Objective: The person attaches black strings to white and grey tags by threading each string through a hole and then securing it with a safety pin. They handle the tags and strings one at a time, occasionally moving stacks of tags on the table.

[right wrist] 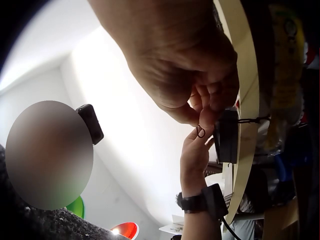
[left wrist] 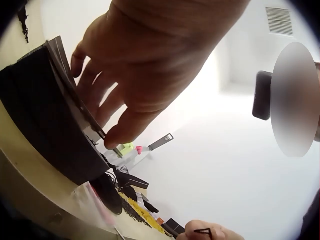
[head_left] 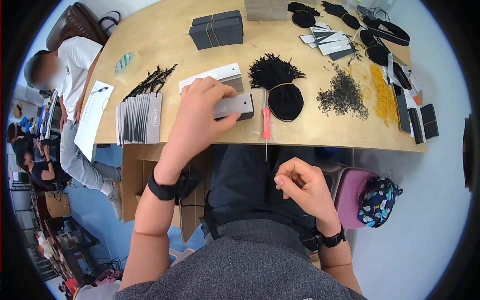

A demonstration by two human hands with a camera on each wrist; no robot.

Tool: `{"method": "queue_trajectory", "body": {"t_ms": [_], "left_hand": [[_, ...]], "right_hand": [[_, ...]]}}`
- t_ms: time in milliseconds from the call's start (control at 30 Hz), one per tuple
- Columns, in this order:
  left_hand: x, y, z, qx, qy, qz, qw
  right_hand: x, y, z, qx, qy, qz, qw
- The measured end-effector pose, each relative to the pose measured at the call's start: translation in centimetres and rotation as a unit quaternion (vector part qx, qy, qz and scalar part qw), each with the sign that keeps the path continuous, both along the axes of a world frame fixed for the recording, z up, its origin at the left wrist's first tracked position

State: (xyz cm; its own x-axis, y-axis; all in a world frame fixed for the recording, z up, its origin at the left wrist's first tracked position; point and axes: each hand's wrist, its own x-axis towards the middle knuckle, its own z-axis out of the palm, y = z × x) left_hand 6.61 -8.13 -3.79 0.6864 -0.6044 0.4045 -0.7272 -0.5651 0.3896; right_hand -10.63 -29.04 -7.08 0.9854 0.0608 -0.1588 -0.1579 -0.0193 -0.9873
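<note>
My left hand [head_left: 200, 107] grips the top of a dark stack of hang tags [head_left: 243, 114] near the table's front edge. Its thumb [left wrist: 120, 140] lies at one edge of the grey top tag [left wrist: 75, 92], the fingers along the other. Over my lap, my right hand [head_left: 305, 186] pinches a small black wire pin [right wrist: 200, 131] between thumb and fingertips; the pin's bent loop [left wrist: 203, 230] juts out. Just right of the stack lies a red-handled awl [head_left: 266, 124]. Behind my left hand is another row of pale tags [head_left: 227, 74].
A black cord bundle [head_left: 286, 102], a heap of black pins [head_left: 342, 94] and yellow rubber bands [head_left: 384, 95] lie to the right. Strung tags [head_left: 139, 118] stand at the left. Banded dark tag stacks [head_left: 217, 31] are at the back. Another person [head_left: 75, 75] sits at the left.
</note>
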Motion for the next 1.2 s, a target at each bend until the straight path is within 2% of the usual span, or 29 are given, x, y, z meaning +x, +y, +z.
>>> {"method": "queue_trajectory", "body": {"t_ms": [33,100,133,300,367,533,667,733,767,833,867,933,1167,1200], "left_hand": [[-0.9,-0.1,0.2,0.000,0.001,-0.001,1.000],[-3.6,-0.1,0.3,-0.081,0.097,-0.011,0.992],[-4.8,0.0,-0.3,-0.093,0.098,-0.040,0.990],[-8.8,0.0,-5.6,-0.112,0.167,-0.040,0.979],[-9.5,-0.2,-7.4,-0.131,0.151,-0.034,0.979],[-10.2,-0.5,-8.2,-0.131,0.103,-0.018,0.986],[-9.7,-1.0,-8.2,-0.148,0.110,-0.010,0.983],[-9.4,-1.2,-8.1,-0.145,0.243,-0.001,0.959],[-9.1,-1.3,-8.3,-0.146,0.243,0.000,0.959],[-8.5,-1.5,-8.9,-0.172,0.330,0.015,0.928],[-8.3,-1.7,-8.9,-0.172,0.331,0.016,0.928],[-8.0,-1.9,-8.5,-0.173,0.360,0.011,0.917],[-8.0,-1.3,-8.7,-0.198,0.369,-0.038,0.907],[-7.9,-1.1,-9.3,-0.211,0.417,-0.047,0.883]], "right_hand": [[-0.1,0.0,0.1,-0.001,0.002,-0.001,1.000],[-0.5,-0.1,0.2,-0.006,0.000,-0.001,1.000],[-0.7,-0.2,0.2,-0.010,-0.004,0.000,1.000],[-1.3,-0.4,-0.4,-0.006,0.016,0.001,1.000],[-1.4,-0.3,-0.5,-0.011,0.021,0.005,1.000],[-1.4,0.0,-0.5,0.003,0.028,0.002,1.000],[-1.0,0.6,-1.0,0.004,0.027,0.001,1.000],[-0.6,1.1,-2.0,-0.024,-0.010,-0.038,0.999],[-0.3,1.2,-2.5,-0.025,-0.010,-0.036,0.999],[0.2,1.5,-3.4,-0.069,-0.038,-0.070,0.994],[0.4,1.6,-3.5,-0.070,-0.038,-0.069,0.994],[0.7,1.7,-3.7,-0.155,-0.106,-0.101,0.977],[0.5,0.8,-5.9,-0.201,-0.094,-0.120,0.968],[0.2,0.5,-6.2,-0.198,-0.081,-0.119,0.969]]}}
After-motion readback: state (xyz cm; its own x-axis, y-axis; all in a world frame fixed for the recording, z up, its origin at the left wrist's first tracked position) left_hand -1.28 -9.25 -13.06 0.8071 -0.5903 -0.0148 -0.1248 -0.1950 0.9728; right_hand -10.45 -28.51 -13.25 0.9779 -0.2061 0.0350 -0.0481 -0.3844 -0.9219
